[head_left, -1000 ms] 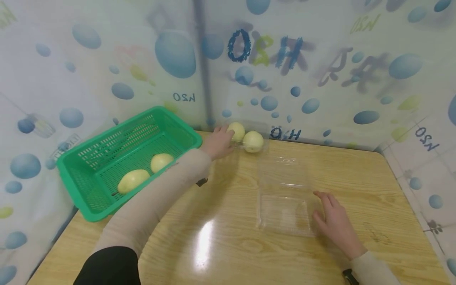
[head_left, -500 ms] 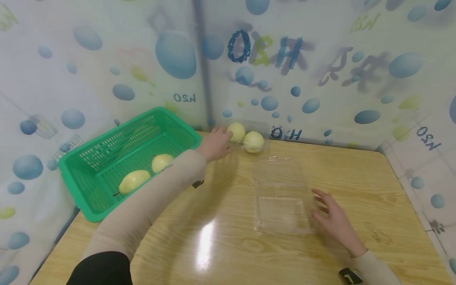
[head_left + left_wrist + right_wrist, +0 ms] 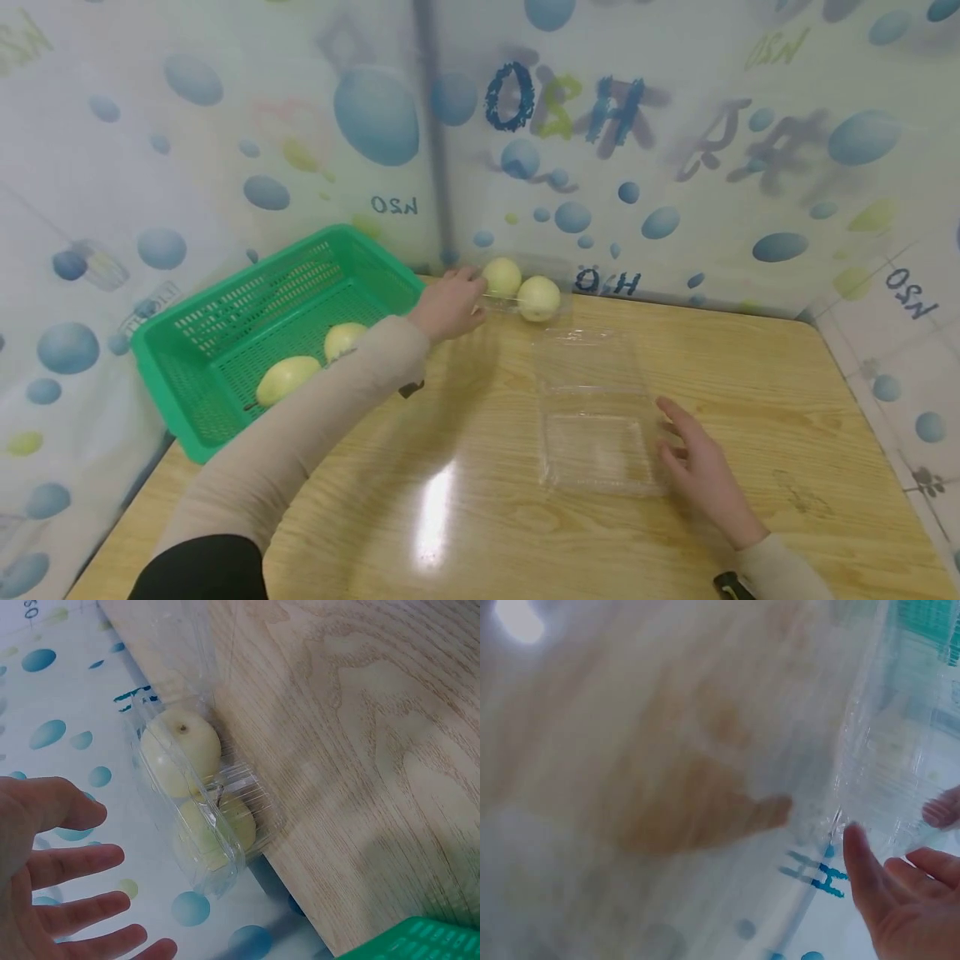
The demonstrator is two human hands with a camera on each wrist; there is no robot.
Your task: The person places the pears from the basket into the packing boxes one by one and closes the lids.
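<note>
My left hand [image 3: 447, 306] reaches to the back edge of the table, beside a clear plastic box [image 3: 211, 859] that holds two pale yellow pears [image 3: 538, 298]. In the left wrist view its fingers [image 3: 79, 868] are spread and apart from the box. An open clear plastic container [image 3: 596, 442] lies at mid-table, its hinged lid [image 3: 588, 358] folded back. Just right of that container is my right hand [image 3: 703, 467], fingers loosely bent and holding nothing. Whether its fingertips touch the container's side, I cannot tell.
A green perforated basket [image 3: 168, 408] stands at the left with two pears [image 3: 287, 380] in view, partly behind my left sleeve. A patterned curtain [image 3: 660, 167] hangs along the back of the wooden table [image 3: 750, 375].
My left hand has drawn slightly left, away from the box of pears. The open container has shifted a little to the left, while my right hand stays beside it.
</note>
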